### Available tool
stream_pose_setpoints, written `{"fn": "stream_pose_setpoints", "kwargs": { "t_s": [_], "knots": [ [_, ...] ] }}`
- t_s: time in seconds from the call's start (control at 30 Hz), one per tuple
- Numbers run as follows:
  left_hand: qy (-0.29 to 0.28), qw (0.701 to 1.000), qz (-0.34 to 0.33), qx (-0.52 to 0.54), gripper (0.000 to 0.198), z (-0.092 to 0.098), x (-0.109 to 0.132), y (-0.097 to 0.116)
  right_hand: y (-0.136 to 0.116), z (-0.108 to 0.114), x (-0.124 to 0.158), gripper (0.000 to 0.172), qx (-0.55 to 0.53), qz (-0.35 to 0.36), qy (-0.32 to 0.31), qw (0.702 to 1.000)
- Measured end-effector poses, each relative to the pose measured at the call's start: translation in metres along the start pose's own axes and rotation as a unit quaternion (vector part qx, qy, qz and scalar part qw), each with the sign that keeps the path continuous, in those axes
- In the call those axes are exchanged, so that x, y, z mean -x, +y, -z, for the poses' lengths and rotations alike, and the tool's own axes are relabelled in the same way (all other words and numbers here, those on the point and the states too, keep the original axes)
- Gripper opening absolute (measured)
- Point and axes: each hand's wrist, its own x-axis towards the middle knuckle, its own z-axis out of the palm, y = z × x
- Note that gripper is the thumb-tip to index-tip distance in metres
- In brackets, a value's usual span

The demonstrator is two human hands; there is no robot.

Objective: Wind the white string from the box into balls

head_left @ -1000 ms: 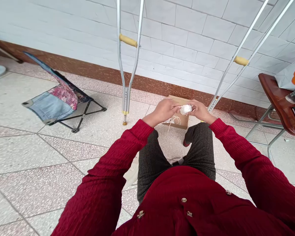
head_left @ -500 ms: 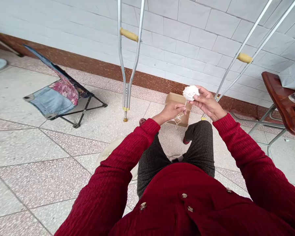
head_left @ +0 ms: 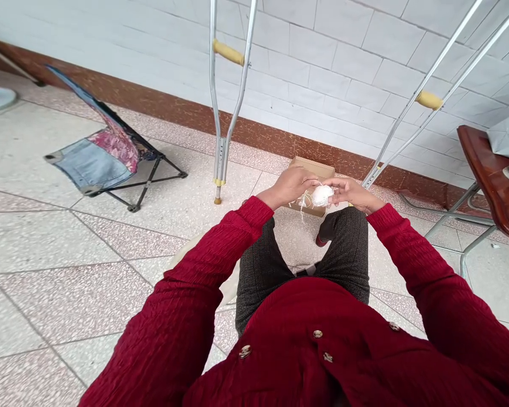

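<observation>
A white ball of yarn [head_left: 322,195] sits in the fingers of my right hand [head_left: 351,192], thumb below and fingertips on top. My left hand [head_left: 296,184] is just left of the ball, its fingers pinched on the yarn strand, with the fingertips close to the ball's upper edge. Loose yarn ends [head_left: 302,204] dangle below my left hand. Under both hands an open cardboard box [head_left: 318,168] lies on the floor by the wall, partly hidden by them; its contents are hard to make out.
Two metal crutches with yellow grips, a left crutch [head_left: 221,152] and a right crutch [head_left: 401,121], lean against the tiled wall. A folding chair [head_left: 97,167] stands at left. At right is a brown wooden table [head_left: 487,175] carrying a white package [head_left: 507,133].
My right hand has come down with the ball and turned it. My left hand has shifted up slightly, to the ball's top edge. The view has tilted a little.
</observation>
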Motion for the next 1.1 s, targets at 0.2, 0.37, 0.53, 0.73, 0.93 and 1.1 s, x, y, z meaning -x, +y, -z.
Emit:
{"fn": "stream_pose_setpoints", "kwargs": {
  "t_s": [0.2,0.37,0.53,0.73,0.93,1.1],
  "knots": [
    [0.024,0.981,0.113,0.156,0.028,-0.015,0.009,-0.009,-0.015,-0.009,0.011,0.073,-0.194,0.052,0.001,0.980],
    [0.035,0.955,0.155,0.251,0.027,-0.033,0.015,-0.025,-0.024,-0.012,0.008,0.066,-0.230,0.077,0.040,0.969],
    [0.039,0.940,0.153,0.301,0.042,-0.046,0.016,-0.027,-0.024,-0.018,0.006,0.063,-0.222,0.084,0.067,0.969],
    [0.075,0.958,0.182,0.210,0.025,-0.054,0.019,-0.041,-0.039,-0.015,0.008,0.059,-0.239,0.113,0.099,0.959],
    [0.067,0.954,0.186,0.224,0.039,-0.050,0.031,-0.061,-0.048,0.001,0.016,0.055,-0.208,0.160,0.146,0.954],
    [0.016,0.979,0.184,0.091,0.031,-0.047,0.031,-0.063,-0.042,-0.011,0.016,0.056,-0.203,0.140,0.147,0.958]
  ]
}}
